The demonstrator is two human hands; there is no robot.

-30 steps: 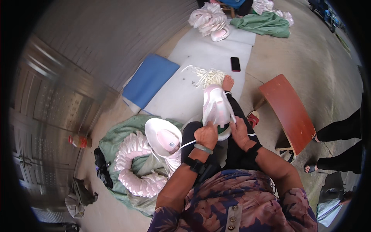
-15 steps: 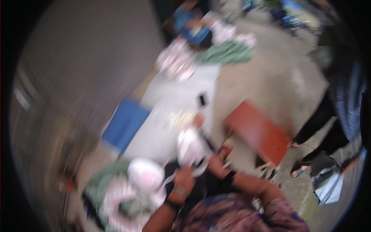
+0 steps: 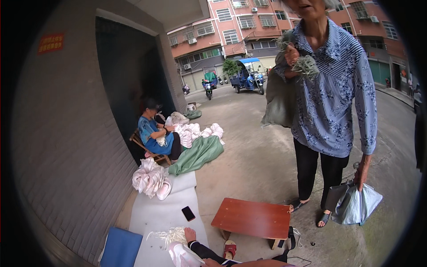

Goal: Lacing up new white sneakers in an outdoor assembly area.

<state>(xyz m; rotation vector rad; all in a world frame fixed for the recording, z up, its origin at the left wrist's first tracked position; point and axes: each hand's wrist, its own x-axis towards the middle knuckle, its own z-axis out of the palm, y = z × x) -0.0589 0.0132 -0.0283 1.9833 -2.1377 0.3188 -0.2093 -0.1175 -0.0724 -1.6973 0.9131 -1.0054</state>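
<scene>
A white-and-pink shoe upper (image 3: 183,255) lies over my outstretched leg at the lower edge. My right hand (image 3: 211,263) is at its near end, only partly in the picture, with the fingers closed on it. The forearm comes in along the lower edge from the right. My left hand is out of the picture. Just beyond the shoe upper, a heap of cream-white laces (image 3: 174,236) lies beside my bare foot (image 3: 190,234) on a pale grey mat (image 3: 142,218). A black phone (image 3: 188,213) rests farther up the mat.
A low red-brown wooden table (image 3: 253,218) stands right of the mat, a red slipper (image 3: 230,249) beside it. A person (image 3: 331,98) stands behind it with bags. A blue pad (image 3: 121,247) lies left. Another person (image 3: 155,133) sits by shoe-upper bundles (image 3: 150,178) and a green sack (image 3: 198,155).
The view has swung up towards the street, so my left hand and the green sack beside me have dropped out of sight. The standing person now shows almost fully.
</scene>
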